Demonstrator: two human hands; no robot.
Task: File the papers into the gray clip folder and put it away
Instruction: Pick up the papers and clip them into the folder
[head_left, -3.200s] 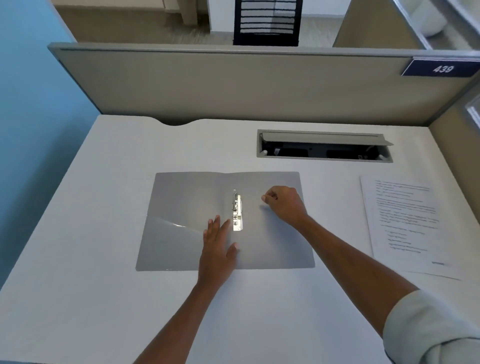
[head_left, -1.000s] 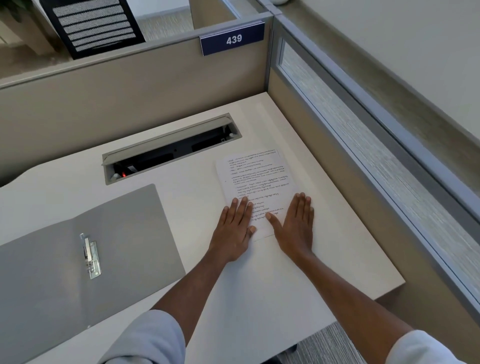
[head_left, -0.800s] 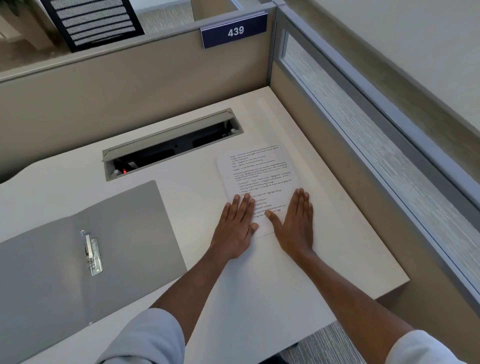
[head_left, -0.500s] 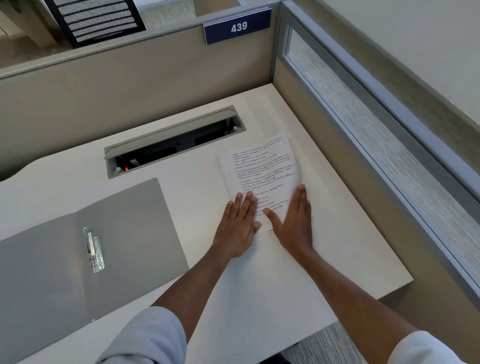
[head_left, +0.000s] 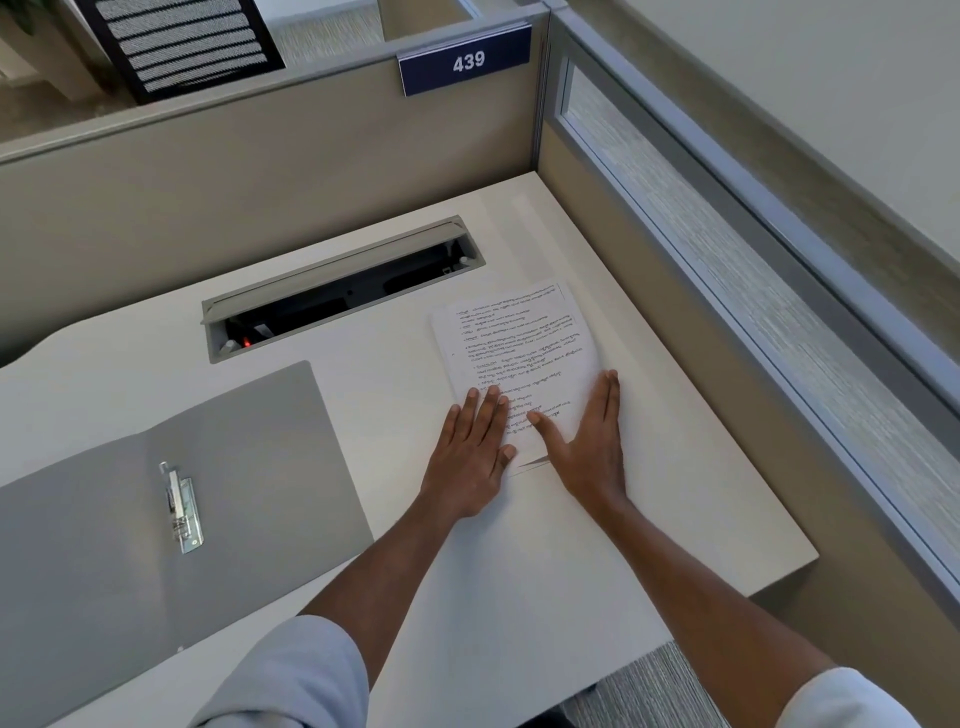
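Both hands, left hand (head_left: 475, 447) and right hand (head_left: 589, 441), lay flat on white printed papers (head_left: 519, 358); gray plastic clip folder (head_left: 156, 519) lay open on white tabletop (head_left: 519, 571). Nothing filed yet.

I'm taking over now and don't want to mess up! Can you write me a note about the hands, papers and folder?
Left hand: open, flat, fingertips on the papers, near left part.
Right hand: open, flat along their right edge.
Papers: on the desk, right of the folder, not in it.
Folder: lies open; its clip holds nothing.
Done: folder opened.
Left: move papers in, clip them, close folder, put it away.
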